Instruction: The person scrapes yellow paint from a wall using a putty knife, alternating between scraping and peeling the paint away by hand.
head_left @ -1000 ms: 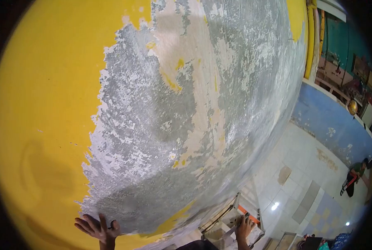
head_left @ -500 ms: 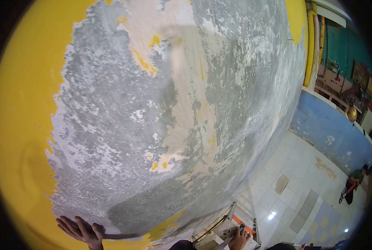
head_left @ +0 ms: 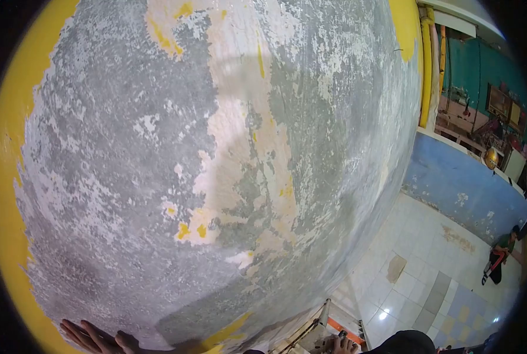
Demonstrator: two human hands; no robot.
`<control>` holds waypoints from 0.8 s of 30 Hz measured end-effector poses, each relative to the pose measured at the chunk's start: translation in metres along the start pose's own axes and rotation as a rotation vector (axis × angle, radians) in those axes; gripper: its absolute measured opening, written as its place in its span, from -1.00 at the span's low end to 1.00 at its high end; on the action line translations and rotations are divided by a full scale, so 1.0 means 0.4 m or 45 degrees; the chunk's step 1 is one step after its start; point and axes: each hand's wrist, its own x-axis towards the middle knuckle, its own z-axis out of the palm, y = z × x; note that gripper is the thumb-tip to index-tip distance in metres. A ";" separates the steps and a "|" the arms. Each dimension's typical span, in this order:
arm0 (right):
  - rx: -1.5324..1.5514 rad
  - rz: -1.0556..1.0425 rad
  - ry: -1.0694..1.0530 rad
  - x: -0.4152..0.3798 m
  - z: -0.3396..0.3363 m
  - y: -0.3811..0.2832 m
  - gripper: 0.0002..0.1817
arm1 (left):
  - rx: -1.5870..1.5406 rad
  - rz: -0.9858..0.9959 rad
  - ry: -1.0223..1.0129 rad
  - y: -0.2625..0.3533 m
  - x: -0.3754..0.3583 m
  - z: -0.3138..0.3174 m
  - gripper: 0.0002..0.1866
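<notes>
A large wall [head_left: 127,177] fills most of the head view. Its yellow paint [head_left: 3,153] survives at the left edge and in small flecks, while grey and pale pinkish layers show elsewhere. My left hand [head_left: 95,339] lies against the wall at the lower left, its fingers stretched out and holding nothing. At the bottom edge, my right hand [head_left: 345,346] is closed round a tool with a dark handle end [head_left: 342,334]. The rest of that tool is hidden or cut off by the frame.
Beside my right hand is a stand or platform with an orange strip [head_left: 347,331]. Far below, a tiled floor [head_left: 387,283] stretches to a low blue wall [head_left: 452,183]. A person [head_left: 501,256] sits by it at the right. Yellow pipes [head_left: 427,71] run up the wall's right edge.
The view has shifted, so the wall patches appear farther left and the hands lower. My left hand still rests on the wall; my right hand has moved lower and is more cut off.
</notes>
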 end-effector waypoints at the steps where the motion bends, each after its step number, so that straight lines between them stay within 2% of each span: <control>1: 0.001 0.002 -0.001 -0.003 0.003 0.005 -0.35 | 0.092 0.032 -0.007 -0.003 -0.003 -0.004 -0.39; 6: -0.013 -0.001 0.032 0.014 0.036 0.012 -0.35 | 0.012 0.008 -0.025 -0.030 -0.040 0.003 -0.34; 9: -0.100 0.012 0.049 0.024 0.080 0.039 -0.36 | -0.005 -0.030 -0.073 -0.022 -0.043 -0.014 -0.40; 12: -0.131 -0.178 0.410 -0.013 0.054 0.026 -0.47 | -0.038 -0.069 -0.087 -0.021 -0.044 -0.020 -0.45; 16: -0.143 -0.276 0.562 -0.031 0.048 0.028 -0.49 | -0.094 -0.085 -0.133 -0.018 -0.057 -0.033 -0.45; 19: -0.099 -0.328 0.728 -0.043 0.031 0.011 -0.50 | -0.091 -0.091 -0.198 -0.018 -0.148 -0.020 -0.44; 24: -0.107 -0.256 0.580 -0.067 0.007 0.002 -0.50 | -0.075 -0.143 -0.239 -0.062 -0.453 -0.011 -0.41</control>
